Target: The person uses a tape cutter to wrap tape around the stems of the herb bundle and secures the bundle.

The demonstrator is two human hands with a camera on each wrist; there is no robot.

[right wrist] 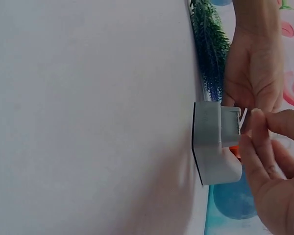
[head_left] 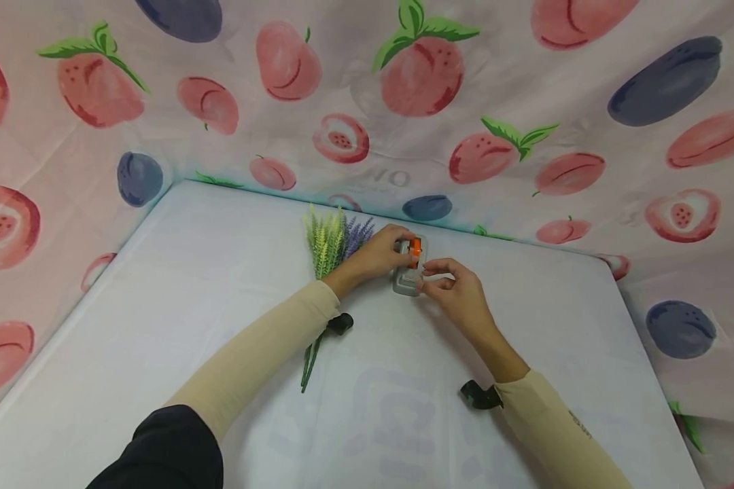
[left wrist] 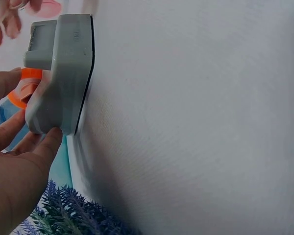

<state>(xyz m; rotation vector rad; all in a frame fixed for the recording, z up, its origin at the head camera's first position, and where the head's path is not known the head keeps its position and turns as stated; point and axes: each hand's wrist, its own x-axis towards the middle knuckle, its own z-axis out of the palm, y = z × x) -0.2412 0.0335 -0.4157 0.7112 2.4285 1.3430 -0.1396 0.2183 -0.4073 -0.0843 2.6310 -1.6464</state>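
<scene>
Two bare hands work at one grey plastic tape dispenser with a rounded, stepped body (left wrist: 71,73) on a white-covered table (head_left: 245,258). The left hand (head_left: 382,251) holds the dispenser, fingers bent around its far end and touching the single bright-orange wheel (head_left: 414,248) in it. The right hand (head_left: 461,292), its fingers bent and narrowly spaced, is at the near end, beside one thin pale strip (right wrist: 244,117); whether it grips the strip cannot be told.

The dispenser's long axis runs away from the person, its stepped end pointing back toward the right hand. One bunch of artificial yellow-green and purple flower spikes (head_left: 327,248) lies just left of the left hand, partly beneath that forearm. Two black devices (head_left: 341,324) sit at the wrists, one at each beige sleeve (head_left: 269,346).

Small raised marks (left wrist: 77,35) on the dispenser's side are too small to read, as is dark print (head_left: 580,424) on the right sleeve. Faint grey lettering (head_left: 391,178) on the fruit-patterned curtain (head_left: 514,75) beyond the hands shows an "O".
</scene>
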